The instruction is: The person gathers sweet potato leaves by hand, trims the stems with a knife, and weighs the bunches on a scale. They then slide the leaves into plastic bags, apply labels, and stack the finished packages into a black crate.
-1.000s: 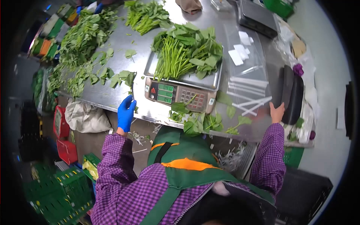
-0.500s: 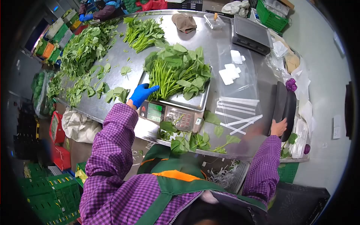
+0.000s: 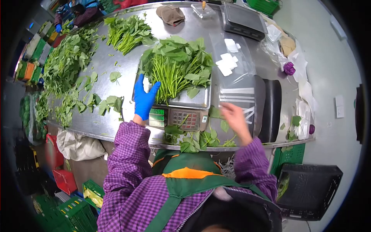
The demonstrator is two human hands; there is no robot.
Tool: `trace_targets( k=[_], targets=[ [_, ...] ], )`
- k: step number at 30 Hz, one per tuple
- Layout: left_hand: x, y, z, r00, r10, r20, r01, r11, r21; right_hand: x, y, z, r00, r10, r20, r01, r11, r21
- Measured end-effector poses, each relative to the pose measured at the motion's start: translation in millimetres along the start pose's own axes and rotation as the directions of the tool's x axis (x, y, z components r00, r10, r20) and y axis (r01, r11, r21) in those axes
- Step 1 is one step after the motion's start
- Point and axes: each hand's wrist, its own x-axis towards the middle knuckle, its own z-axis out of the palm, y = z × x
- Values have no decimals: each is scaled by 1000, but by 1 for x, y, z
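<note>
**Left hand** [image 3: 146,99], in a blue glove, lies flat with fingers stretched out and grips nothing. The fingertips rest against the stem ends of the greens [image 3: 176,67] at the left edge of the tray [image 3: 195,101], and the palm hides that corner of the tray.

**Right hand** [image 3: 234,116], bare, hangs over the near table edge at 3 o'clock of the left hand. It is blurred, so whether it is open or closed cannot be told; nothing is made out in it.

**Greens.** They lie heaped on the tray, stems toward 6 o'clock and leaves fanned toward 12, covering the far rim. The tray sits on the scale [image 3: 176,116], whose green display shows digits too small to read.

**Near the hands.**
- Loose leaves [image 3: 197,139] lie at 6 o'clock of the scale, along the edge of the table [image 3: 104,123].
- Clear bags [image 3: 236,83] lie at 12 o'clock of the right hand and are hard to outline against the steel. White labels [image 3: 226,63] lie on them.
- A black object [image 3: 271,108] at 3 o'clock of the right hand cannot be identified.

**Farther out.**
- A bundle [image 3: 125,33] lies at 11 o'clock of the tray.
- A heap [image 3: 65,63] lies at 9 to 10 o'clock.
- A cap [image 3: 170,14] and a second scale [image 3: 241,18] lie at 12 to 1 o'clock.
- A co-worker's glove [image 3: 58,28] shows at the upper left; most of that person is cut off.

The picture's rim is dark and bent by the lens.
</note>
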Motion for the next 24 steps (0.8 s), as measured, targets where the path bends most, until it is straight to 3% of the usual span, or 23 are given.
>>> trace_targets(
  k=[1,2,4,5,6,8,9,12,14,18,19,23,24],
  targets=[
    [5,12,0,994,112,12,-112,993,20,8,-24,27,988,103,119,-130,960,248],
    [11,15,8,993,115,18,-115,993,12,22,-30,51,981,138,135,-178,920,350],
    [23,22,28,918,398,5,-388,893,226,51,-36,91,959,184,214,-271,810,521],
    [29,21,36,917,396,47,-396,888,233,64,-42,104,943,193,270,-320,745,585],
    [33,12,45,938,337,78,-346,904,253,74,-54,116,944,198,265,-320,749,580],
    [45,-6,50,939,323,117,-331,941,64,91,-74,132,906,391,163,-408,699,587],
    [49,-8,46,940,321,120,-329,943,55,100,-69,138,905,397,156,-408,701,584],
    [56,-19,37,948,281,153,-263,956,-127,106,-57,146,947,292,137,-317,763,563],
    [60,-24,33,944,241,223,-149,920,-362,93,-58,129,964,187,188,-263,587,766],
    [54,-22,39,948,246,202,-144,897,-417,83,-81,130,946,269,182,-306,550,777],
    [53,-22,40,946,255,198,-160,903,-399,88,-86,140,951,256,174,-301,629,716],
    [52,-24,33,952,233,198,-112,868,-485,99,-75,149,904,387,182,-410,663,626],
    [53,-27,30,956,223,192,-107,870,-481,94,-68,144,948,303,95,-285,682,673]
  ],
)
